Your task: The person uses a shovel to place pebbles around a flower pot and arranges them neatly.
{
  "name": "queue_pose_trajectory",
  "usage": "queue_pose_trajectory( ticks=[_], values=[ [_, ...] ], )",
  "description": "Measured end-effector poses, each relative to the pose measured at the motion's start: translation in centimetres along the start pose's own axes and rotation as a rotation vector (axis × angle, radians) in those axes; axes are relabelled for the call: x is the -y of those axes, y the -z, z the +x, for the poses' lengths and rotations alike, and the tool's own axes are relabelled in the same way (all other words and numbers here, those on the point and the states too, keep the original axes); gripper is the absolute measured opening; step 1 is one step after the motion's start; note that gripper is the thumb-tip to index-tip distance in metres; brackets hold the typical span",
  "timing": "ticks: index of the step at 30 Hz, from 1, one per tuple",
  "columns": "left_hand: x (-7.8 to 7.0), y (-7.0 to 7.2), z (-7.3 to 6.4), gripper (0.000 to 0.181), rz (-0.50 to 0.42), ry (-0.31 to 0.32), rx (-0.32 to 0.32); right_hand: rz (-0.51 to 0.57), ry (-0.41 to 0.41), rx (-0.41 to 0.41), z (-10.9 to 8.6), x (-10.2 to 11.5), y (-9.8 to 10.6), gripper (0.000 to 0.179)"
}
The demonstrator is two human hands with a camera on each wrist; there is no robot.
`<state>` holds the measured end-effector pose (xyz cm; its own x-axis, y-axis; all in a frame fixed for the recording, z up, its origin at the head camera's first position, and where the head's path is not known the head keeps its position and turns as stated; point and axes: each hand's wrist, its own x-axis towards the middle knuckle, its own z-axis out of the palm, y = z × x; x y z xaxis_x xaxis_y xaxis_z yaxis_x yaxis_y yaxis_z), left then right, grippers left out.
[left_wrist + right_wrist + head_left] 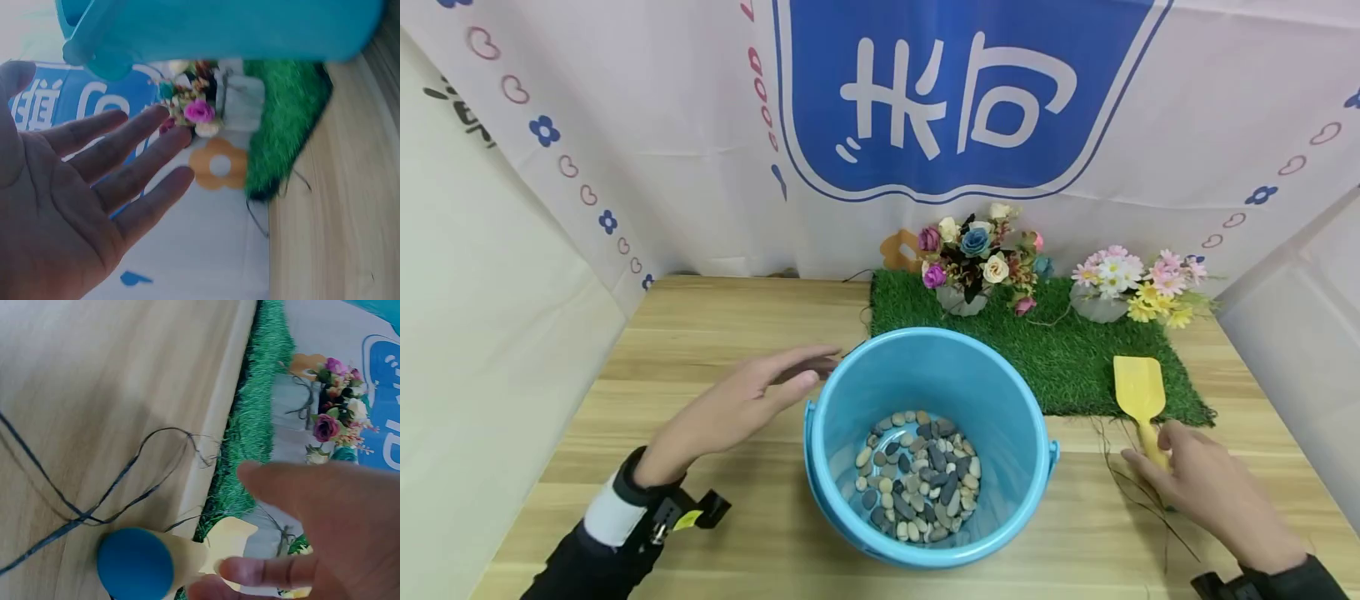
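Note:
A light blue bucket [1037, 500] stands on the table, with several grey and tan pebbles [917, 492] on its bottom. Left of its rim is my left hand [737, 408], fingers stretched out and thumb apart; the left wrist view shows the bare palm [56, 219] below the bucket [237, 28]. At the right lies a yellow toy shovel [1138, 387], its scoop on the artificial grass. My right hand [1210, 492] is around its handle without closing. In the right wrist view, the thumb is clear of the blue-ended handle [134, 562] and the fingertips are beside the shovel.
A green artificial grass mat [1060, 367] lies behind the bucket, bearing a pot of mixed roses [973, 258] and a pot of pink, white and yellow flowers [1138, 283]. Thin dark strings [1150, 500] trail beside the right hand. A printed cloth [715, 167] hangs behind the table.

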<state>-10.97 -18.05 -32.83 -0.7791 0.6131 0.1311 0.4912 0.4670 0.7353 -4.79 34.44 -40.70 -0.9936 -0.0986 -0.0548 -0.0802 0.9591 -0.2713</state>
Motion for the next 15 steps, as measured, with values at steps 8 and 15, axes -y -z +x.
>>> queue_pose_trajectory(
  ticks=[8,15],
  values=[
    [-0.2,-1.2,2.0,0.045,-0.127,-0.065,0.057,-0.016,-0.016,0.027,0.8,-1.0,-0.5,0.047],
    [-0.2,-1.9,2.2,0.045,-0.240,-0.068,0.069,0.017,-0.033,0.031,1.1,-1.7,-1.0,0.027]
  ],
)
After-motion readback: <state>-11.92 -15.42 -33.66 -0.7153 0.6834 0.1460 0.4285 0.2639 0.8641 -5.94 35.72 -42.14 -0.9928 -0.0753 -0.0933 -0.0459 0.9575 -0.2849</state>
